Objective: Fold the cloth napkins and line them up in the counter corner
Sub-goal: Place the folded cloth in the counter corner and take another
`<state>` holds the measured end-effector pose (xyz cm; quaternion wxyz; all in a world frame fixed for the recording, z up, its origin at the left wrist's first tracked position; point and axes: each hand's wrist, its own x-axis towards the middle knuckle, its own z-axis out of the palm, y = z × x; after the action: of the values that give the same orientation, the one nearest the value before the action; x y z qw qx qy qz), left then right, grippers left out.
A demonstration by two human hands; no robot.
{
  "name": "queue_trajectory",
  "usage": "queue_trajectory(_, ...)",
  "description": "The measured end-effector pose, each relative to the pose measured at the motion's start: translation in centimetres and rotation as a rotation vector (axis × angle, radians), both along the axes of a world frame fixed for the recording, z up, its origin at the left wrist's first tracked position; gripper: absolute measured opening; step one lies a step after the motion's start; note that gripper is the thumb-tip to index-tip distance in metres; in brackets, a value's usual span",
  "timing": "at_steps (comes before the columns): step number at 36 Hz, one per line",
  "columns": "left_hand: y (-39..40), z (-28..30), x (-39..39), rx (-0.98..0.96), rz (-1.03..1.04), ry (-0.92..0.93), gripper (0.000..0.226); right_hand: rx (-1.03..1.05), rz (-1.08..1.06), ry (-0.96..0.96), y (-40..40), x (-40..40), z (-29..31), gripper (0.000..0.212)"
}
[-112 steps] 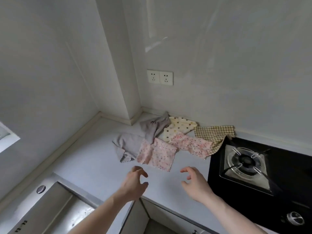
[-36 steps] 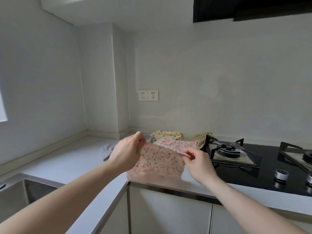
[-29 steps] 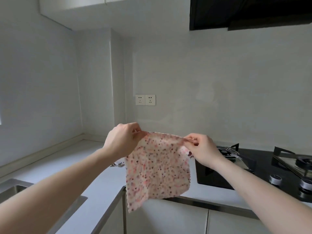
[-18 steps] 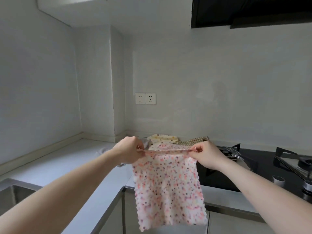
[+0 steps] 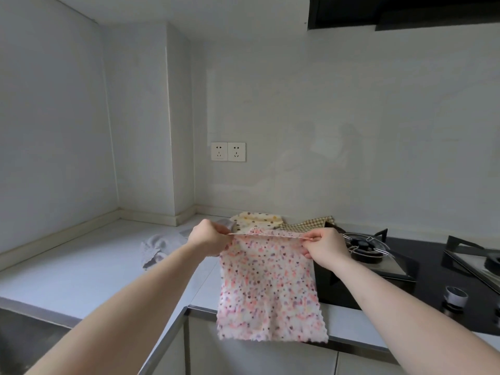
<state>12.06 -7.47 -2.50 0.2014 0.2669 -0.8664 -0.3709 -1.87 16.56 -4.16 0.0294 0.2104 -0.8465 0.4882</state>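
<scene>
The pink napkin (image 5: 267,288) now hangs full length in the air in front of the stove (image 5: 422,266), its top edge pulled taut and its lower edge down past the counter (image 5: 89,263) front. Half a second ago it hung much the same; three seconds ago it lay flat on the counter among the others. So it has been lifted, shaken open and squared, which I judge to be the set-up for the first fold, with no fold made yet.

The left hand (image 5: 208,240) pinches the top left corner between thumb and curled fingers. The right hand (image 5: 323,249) pinches the top right corner the same way.

Left of the stove, by the wall, the pile stays unfolded: a check napkin (image 5: 305,224) nearest the stove, a dotted napkin (image 5: 257,220) beyond it, and a grey napkin (image 5: 159,246) farther left, crumpled. Another pink one was in the pile earlier; whether the strip at the held napkin's top edge is that one I cannot tell.

The corner left of the stove, under the sockets (image 5: 228,151), holds no folded napkins, so the task looks barely begun.
</scene>
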Motion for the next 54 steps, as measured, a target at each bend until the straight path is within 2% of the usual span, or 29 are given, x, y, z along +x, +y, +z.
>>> queue_trajectory(4, 0.2, -0.6, -0.3, -0.100, -0.027, 0.034, 0.016, 0.057, -0.039, 0.086, -0.4, -0.4, 0.3, 0.020)
queue_trajectory(11, 0.9, -2.4, 0.5, -0.258, -0.134, 0.001, 0.019, 0.119, 0.001, 0.113, 0.5, -0.7, -1.2, 0.021)
queue_trajectory(20, 3.4, -6.9, 1.5, -0.507, -0.221, -0.144, 0.025, 0.427, 0.054, 0.196, 2.9, -0.1, -4.9, 0.027)
queue_trajectory(26, 4.0, -9.0, 0.8, -0.512, -0.219, -0.219, 0.028, 0.581, 0.109, 0.224, 3.5, 0.4, -6.9, 0.026)
queue_trajectory(31, 3.1, -10.0, 0.4, -0.549, -0.236, -0.355, 0.022, 0.616, 0.135, 0.208, 4.1, 0.5, -8.3, 0.016)
queue_trajectory(34, 2.9, -10.6, 0.1, -0.532, -0.237, -0.350, 0.018, 0.587, 0.148, 0.204, 4.4, 0.5, -9.1, 0.007)
queue_trajectory(39, 3.5, -9.5, -0.2, -0.366, -0.050, -0.208, 0.039, 0.413, 0.114, 0.157, 4.2, 0.3, -9.3, 0.028)
queue_trajectory(43, 3.1, -9.3, -0.8, -0.287, 0.063, -0.125, 0.040, 0.262, 0.054, 0.125, 3.8, -0.2, -9.4, 0.019)
queue_trajectory(47, 1.7, -10.4, -1.8, -0.217, 0.055, -0.098, 0.026, 0.337, -0.010, 0.113, 3.2, -0.9, -9.1, 0.044)
queue_trajectory(51, 0.1, -12.3, -2.5, -0.253, -0.040, -0.195, 0.048, 0.491, -0.007, 0.064, 2.4, -1.8, -8.9, 0.057)
queue_trajectory(54, -0.3, -13.2, -2.8, -0.345, -0.069, -0.219, 0.054, 0.604, -0.006, 0.045, 1.7, -2.5, -9.4, 0.067)
